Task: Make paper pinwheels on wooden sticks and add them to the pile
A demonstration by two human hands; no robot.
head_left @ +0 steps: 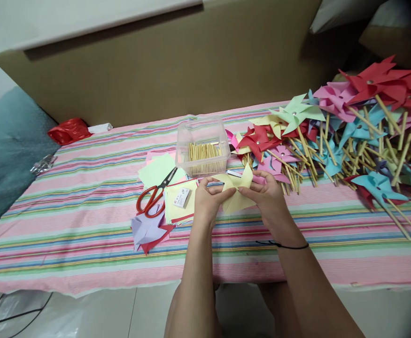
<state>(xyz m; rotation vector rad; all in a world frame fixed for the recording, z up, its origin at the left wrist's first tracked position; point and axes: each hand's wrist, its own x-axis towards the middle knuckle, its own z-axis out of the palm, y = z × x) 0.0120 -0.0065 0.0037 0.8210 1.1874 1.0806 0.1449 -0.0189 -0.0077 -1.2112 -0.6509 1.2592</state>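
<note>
As left hand (205, 203) and right hand (271, 201) pinch paper (239, 204) well in from near edge of cloth (240, 256), it looks light, crease-prone; centre best hold.

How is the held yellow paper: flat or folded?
Partly folded: corners of the yellow paper curl inward, pinched by the left hand and right hand.

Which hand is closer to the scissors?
Left. The left hand is right of the scissors; the right hand is farther right, across the folded paper.
</note>
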